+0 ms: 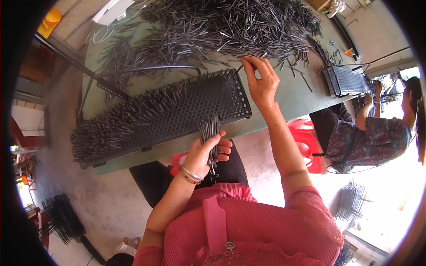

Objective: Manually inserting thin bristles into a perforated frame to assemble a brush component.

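I see black, perforated, box-shaped rack (188, 106) bristling with slim dark rods (120, 119). Left hand (200, 153) clasps fanned black rod bundle (209, 127); right hand (263, 84): grip I can't tell.

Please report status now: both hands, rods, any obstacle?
Left hand holding rod bundle. Right hand at corner of perforated rack, grip unclear. Rack partly filled with standing rods. Rod heap beyond, no blockage visible.

1. A workshop for assembly by hand.
2. A green worktable (298, 101) carries a great heap of thin black rods (262, 26).
3. More rods crowd a perforated tray (177, 119).
4. A co-worker (368, 142) works at a second tray (348, 80).
5. Black bent wires (64, 219) hang bunched nearby.
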A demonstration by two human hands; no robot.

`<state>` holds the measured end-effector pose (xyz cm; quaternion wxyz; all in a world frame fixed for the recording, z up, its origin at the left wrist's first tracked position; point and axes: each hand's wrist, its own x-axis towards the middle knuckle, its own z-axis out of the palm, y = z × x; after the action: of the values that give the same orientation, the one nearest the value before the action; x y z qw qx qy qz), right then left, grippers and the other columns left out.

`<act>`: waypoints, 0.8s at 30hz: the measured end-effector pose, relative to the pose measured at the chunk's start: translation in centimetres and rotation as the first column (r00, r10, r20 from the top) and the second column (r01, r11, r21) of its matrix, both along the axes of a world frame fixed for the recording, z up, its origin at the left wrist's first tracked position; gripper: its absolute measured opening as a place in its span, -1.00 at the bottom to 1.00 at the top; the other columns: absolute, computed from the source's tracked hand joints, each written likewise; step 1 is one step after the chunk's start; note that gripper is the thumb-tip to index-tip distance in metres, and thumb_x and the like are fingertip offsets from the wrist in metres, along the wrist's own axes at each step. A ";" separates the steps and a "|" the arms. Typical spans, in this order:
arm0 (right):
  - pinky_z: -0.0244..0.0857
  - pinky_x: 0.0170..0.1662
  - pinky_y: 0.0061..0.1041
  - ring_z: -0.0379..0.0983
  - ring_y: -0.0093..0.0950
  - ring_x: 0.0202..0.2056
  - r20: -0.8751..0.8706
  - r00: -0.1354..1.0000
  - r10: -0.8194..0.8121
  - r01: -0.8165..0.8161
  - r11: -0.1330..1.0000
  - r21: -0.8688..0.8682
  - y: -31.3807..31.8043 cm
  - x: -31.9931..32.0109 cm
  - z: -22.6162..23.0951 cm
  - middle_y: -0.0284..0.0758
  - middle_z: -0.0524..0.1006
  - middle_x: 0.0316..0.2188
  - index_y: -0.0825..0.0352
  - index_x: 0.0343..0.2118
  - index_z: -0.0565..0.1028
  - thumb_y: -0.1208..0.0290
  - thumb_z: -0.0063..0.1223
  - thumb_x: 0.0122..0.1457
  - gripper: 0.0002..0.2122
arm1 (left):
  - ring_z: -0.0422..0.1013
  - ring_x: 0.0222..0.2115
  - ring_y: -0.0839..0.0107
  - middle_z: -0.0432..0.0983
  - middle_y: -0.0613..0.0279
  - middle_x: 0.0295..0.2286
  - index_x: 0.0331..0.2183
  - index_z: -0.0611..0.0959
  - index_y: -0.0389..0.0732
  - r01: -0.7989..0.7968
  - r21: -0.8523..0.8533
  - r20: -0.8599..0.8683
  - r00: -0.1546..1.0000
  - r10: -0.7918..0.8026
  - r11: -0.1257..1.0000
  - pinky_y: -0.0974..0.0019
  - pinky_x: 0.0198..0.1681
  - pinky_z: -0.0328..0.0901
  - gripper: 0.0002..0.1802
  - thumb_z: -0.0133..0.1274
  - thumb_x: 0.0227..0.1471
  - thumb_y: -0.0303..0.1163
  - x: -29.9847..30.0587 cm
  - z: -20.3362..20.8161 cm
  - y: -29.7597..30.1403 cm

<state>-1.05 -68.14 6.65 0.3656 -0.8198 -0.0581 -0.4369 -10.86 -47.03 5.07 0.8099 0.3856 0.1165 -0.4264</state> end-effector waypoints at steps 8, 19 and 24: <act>0.34 -0.42 -0.61 0.45 -0.50 -0.51 -0.046 0.999 0.020 -0.026 0.990 -0.139 -0.3 0.1 -1.8 -0.28 0.51 -0.48 0.40 -0.43 0.51 0.62 0.14 -0.08 -0.89 | 0.46 -0.42 0.36 0.47 0.06 -0.39 -0.18 0.41 -0.29 -0.003 0.023 0.007 1.000 0.003 1.000 0.33 -0.41 0.42 -0.67 -0.03 0.05 -0.28 -0.2 0.7 -0.2; 0.30 -0.49 -0.51 0.44 -0.37 -0.54 -0.127 0.992 0.022 -0.039 0.991 -0.128 0.0 -0.3 -2.3 -0.30 0.49 -0.49 0.35 -0.42 0.50 0.54 0.14 -0.07 -0.88 | 0.46 -0.42 0.38 0.47 0.06 -0.39 -0.18 0.40 -0.30 0.014 0.008 0.001 1.000 -0.014 1.000 0.35 -0.41 0.42 -0.66 -0.04 0.06 -0.28 -0.6 0.6 -0.1; 0.32 -0.36 -0.51 0.43 -0.37 -0.40 -0.169 0.944 0.284 -0.320 0.915 -0.248 0.8 0.0 0.7 -0.25 0.45 -0.36 0.36 -0.34 0.51 0.53 0.16 -0.09 -0.80 | 0.46 -0.44 0.39 0.48 0.06 -0.40 -0.17 0.40 -0.30 0.008 0.021 0.000 1.000 -0.008 1.000 0.36 -0.41 0.42 -0.65 -0.05 0.06 -0.28 -0.7 0.4 -0.1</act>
<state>-1.04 -67.30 7.31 0.3159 -0.8698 -0.2196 -0.3089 -11.57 -47.10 5.46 0.8042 0.3943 0.1194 -0.4284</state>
